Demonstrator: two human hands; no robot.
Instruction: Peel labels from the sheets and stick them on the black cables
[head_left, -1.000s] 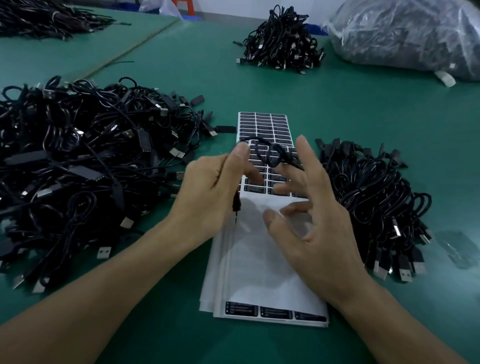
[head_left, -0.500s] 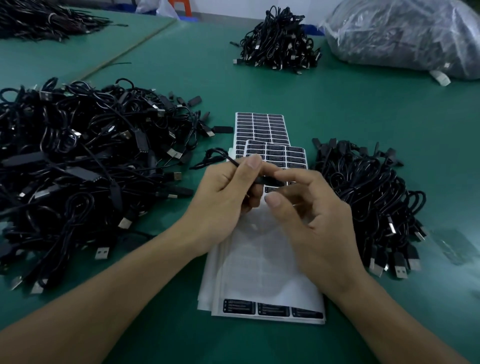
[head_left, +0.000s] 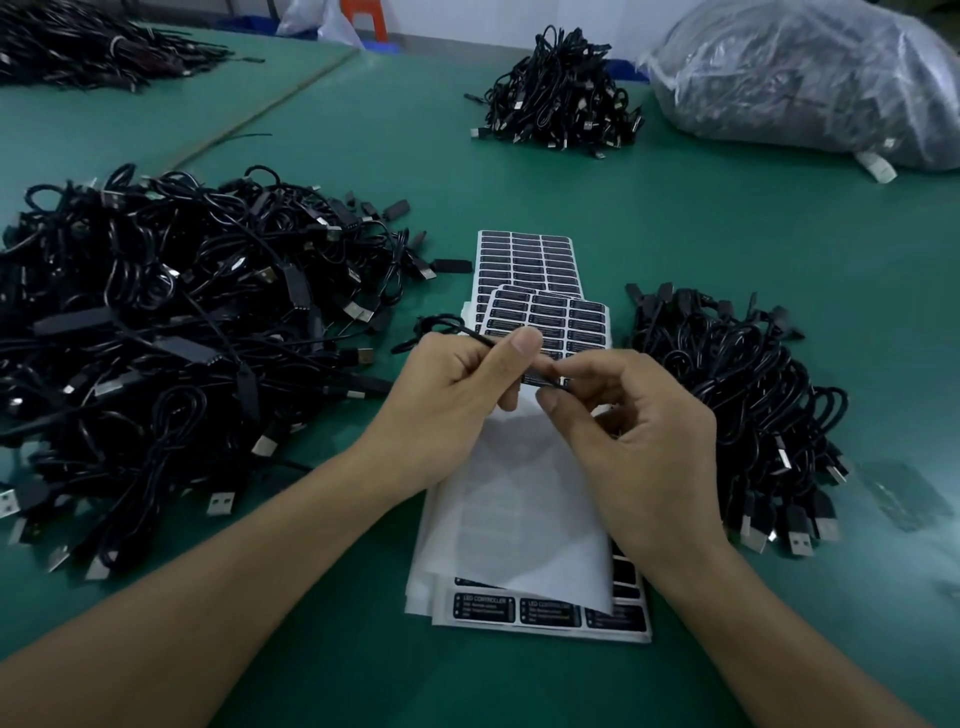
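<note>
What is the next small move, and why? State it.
Probably press the pinch flat along the cable to seat the label: both the left hand and right hand pinch it together above the label sheets, though fingers hide the label itself.

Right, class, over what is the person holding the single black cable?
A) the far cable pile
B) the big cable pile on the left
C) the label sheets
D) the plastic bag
C: the left hand and right hand pinch the black cable over the label sheets.
</note>
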